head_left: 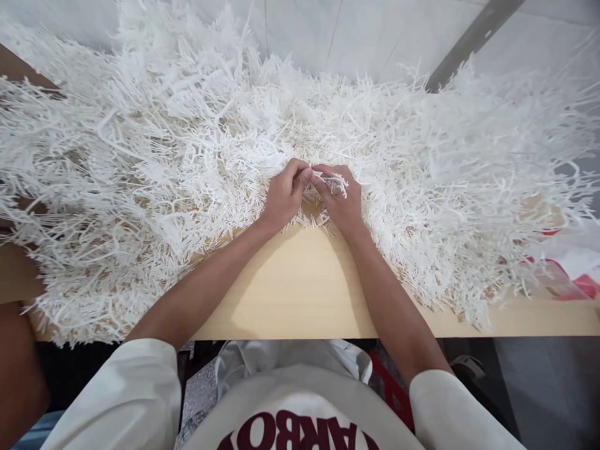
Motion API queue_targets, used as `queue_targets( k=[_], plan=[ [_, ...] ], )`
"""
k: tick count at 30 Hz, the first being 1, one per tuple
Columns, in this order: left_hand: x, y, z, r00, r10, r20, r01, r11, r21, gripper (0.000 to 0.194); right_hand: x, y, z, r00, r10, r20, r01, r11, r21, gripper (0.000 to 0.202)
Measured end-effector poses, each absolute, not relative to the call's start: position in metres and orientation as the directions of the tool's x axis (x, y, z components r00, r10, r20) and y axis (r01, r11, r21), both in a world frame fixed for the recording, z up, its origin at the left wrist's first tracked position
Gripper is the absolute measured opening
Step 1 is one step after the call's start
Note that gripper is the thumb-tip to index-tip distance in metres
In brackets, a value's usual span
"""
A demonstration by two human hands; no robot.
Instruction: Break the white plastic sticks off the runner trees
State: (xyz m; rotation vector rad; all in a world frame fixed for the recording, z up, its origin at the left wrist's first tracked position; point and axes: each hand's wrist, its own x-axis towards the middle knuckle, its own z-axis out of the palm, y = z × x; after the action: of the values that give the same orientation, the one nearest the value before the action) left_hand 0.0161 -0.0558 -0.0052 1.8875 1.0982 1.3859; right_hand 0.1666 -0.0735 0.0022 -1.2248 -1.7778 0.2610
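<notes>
My left hand (284, 192) and my right hand (341, 195) meet over the near edge of a big heap of thin, branching white plastic pieces (197, 137). Thumb and forefinger of each hand are pinched together, the tips almost touching. A small branching white plastic piece (338, 184) shows in my right hand, held against the palm and fingers. Whatever the left fingertips pinch is too small to make out. A few short white bits lie on the wood just below the hands.
The heap spreads over a light wooden table (300, 281), with bare wood between my forearms. At the right lies a clear and pink plastic bag (562, 275). A grey post (473, 44) rises behind the heap. Part of another person's arm (21, 369) shows at the lower left.
</notes>
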Motion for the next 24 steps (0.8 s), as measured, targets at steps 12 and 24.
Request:
queue_targets(
  k=[12, 24],
  plan=[
    [0.0151, -0.0545, -0.005, 0.201, 0.882, 0.427, 0.184, -0.462, 0.868, 0.035, 0.1692, -0.0711, 0.0008, -0.15, 0.879, 0.452, 0.569, 0.451, -0.688, 0.044],
    [0.0188, -0.0609, -0.0033, 0.234, 0.829, 0.508, 0.403, -0.558, 0.725, 0.029, 0.167, -0.0723, -0.0018, -0.128, 0.862, 0.49, 0.649, 0.447, -0.615, 0.01]
  ],
)
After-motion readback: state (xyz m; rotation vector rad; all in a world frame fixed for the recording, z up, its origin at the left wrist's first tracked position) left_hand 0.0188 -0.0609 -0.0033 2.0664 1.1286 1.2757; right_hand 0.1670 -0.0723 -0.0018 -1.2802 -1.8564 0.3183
